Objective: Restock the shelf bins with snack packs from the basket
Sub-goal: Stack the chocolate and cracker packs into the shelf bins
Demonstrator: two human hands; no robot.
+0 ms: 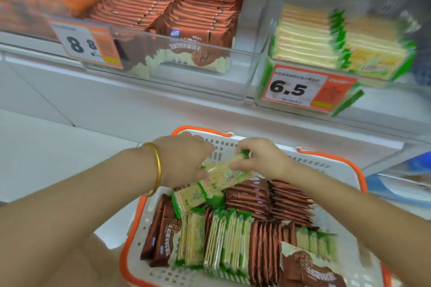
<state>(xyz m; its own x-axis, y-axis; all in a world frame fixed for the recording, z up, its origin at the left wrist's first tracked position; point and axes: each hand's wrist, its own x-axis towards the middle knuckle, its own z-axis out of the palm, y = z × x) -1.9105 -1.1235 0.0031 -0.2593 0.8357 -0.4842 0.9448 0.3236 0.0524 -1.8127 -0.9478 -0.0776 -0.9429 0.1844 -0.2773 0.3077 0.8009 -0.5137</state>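
Slippage is the main worry. Both hands hold one green cracker pack (pixel 224 171) just above the basket (pixel 303 163): the left hand (pixel 184 158) curls its fingers over the nearer end, and the right hand (pixel 261 158) pinches the farther end by its crimped green edge. The wrapper looks glossy and the pinch sits at the very tip, so a quick lift could pull that end free and drop the pack back among the rest.

Directly under the left hand a second green pack (pixel 189 198) lies tilted across the brown packs (pixel 291 205). I cannot tell whether any finger touches it. If it rides up with the first, it may slide off and fall outside the rim on the left-hand side.

Misplacement is the other risk. Two clear bins sit well above and beyond the hands: the green-pack bin (pixel 263 90) lies up and to the right of the right hand, marked by the 6.5 tag (pixel 296 88), and the brown-pack bin (pixel 240 77) lies above the left hand. Reaching straight ahead would land the pack with the wrong product. The crackers probably break easily, so squeezing it between the standing rows could crush it.
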